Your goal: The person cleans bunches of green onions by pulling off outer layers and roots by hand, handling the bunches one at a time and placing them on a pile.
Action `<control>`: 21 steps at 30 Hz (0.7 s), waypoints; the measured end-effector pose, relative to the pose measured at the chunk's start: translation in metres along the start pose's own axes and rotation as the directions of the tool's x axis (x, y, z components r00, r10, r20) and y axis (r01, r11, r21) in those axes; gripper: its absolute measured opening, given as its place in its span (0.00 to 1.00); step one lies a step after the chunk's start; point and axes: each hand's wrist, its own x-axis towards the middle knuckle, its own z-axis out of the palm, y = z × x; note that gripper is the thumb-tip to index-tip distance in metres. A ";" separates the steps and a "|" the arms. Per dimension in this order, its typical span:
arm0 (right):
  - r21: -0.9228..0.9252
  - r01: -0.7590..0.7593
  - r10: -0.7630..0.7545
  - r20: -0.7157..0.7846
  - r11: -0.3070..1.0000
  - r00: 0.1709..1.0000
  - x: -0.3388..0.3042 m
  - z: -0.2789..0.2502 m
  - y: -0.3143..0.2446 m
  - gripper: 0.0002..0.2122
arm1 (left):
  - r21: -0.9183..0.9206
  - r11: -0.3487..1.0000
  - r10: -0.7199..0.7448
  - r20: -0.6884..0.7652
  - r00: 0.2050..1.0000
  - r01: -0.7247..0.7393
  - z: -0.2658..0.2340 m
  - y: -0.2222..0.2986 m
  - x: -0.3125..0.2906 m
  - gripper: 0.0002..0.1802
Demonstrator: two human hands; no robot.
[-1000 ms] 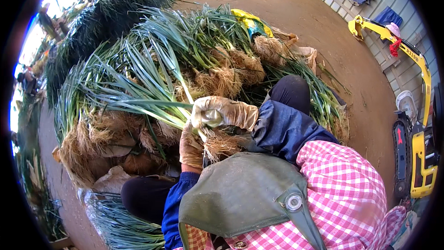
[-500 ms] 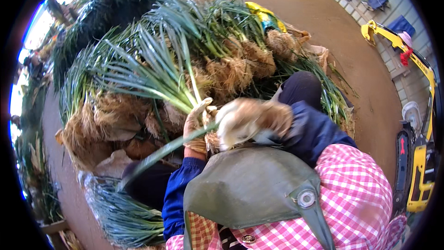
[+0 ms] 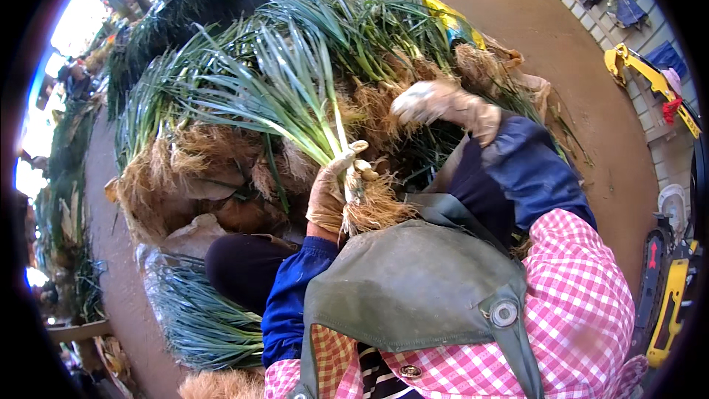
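A bunch of green onions (image 3: pixel 314 122) with long green leaves, white stems and shaggy tan roots (image 3: pixel 377 205) is in my gloved left hand (image 3: pixel 330 196). The fingers wrap round the stems just above the roots, and the leaves fan out to the far left. My right hand (image 3: pixel 443 106), also gloved, hovers to the right over the root ends of the piled green onions (image 3: pixel 384 107). Its fingers stretch leftward, slightly blurred, with nothing visible in them. My lap is covered by a dark green apron (image 3: pixel 413 281).
More green onions (image 3: pixel 210 321) lie at the lower left, partly in clear plastic. A dark green heap (image 3: pixel 214 0) stands at the far left. A yellow bag (image 3: pixel 450 18) lies behind the pile. A yellow digger-like machine (image 3: pixel 672 303) is at the right by a panelled wall (image 3: pixel 591 18).
My right hand has swung away from the bunch, up and to the right. The long leaf that slanted to the lower left is gone from there. My left hand keeps its grip.
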 end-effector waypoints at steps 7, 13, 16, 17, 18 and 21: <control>0.823 -0.260 -0.041 0.324 0.506 0.945 0.068 0.134 -0.072 0.31 | 0.129 0.984 -0.132 0.093 0.987 0.119 0.027 0.019 -0.027 0.21; 0.968 -0.098 -0.428 0.191 0.231 0.883 0.069 0.115 -0.134 0.37 | 0.164 0.974 -0.165 0.038 0.985 0.157 0.080 0.053 -0.033 0.22; 0.996 -0.075 -0.532 0.091 0.053 0.842 0.091 0.104 -0.144 0.31 | 0.328 0.945 -0.001 0.039 0.999 -0.012 0.092 0.066 -0.020 0.19; 0.998 -0.042 -0.483 0.057 0.043 0.874 0.096 0.095 -0.142 0.30 | 0.211 0.976 -0.082 0.175 0.981 0.044 0.116 0.069 -0.024 0.15; 1.000 -0.023 -0.510 0.029 0.018 0.860 0.096 0.087 -0.141 0.30 | 0.761 0.557 0.127 0.316 0.940 -0.331 0.108 0.071 -0.019 0.14; 0.995 0.096 -0.468 -0.080 0.011 0.880 0.092 0.069 -0.156 0.26 | 0.346 0.938 -0.049 0.059 0.997 0.025 0.091 0.071 -0.027 0.14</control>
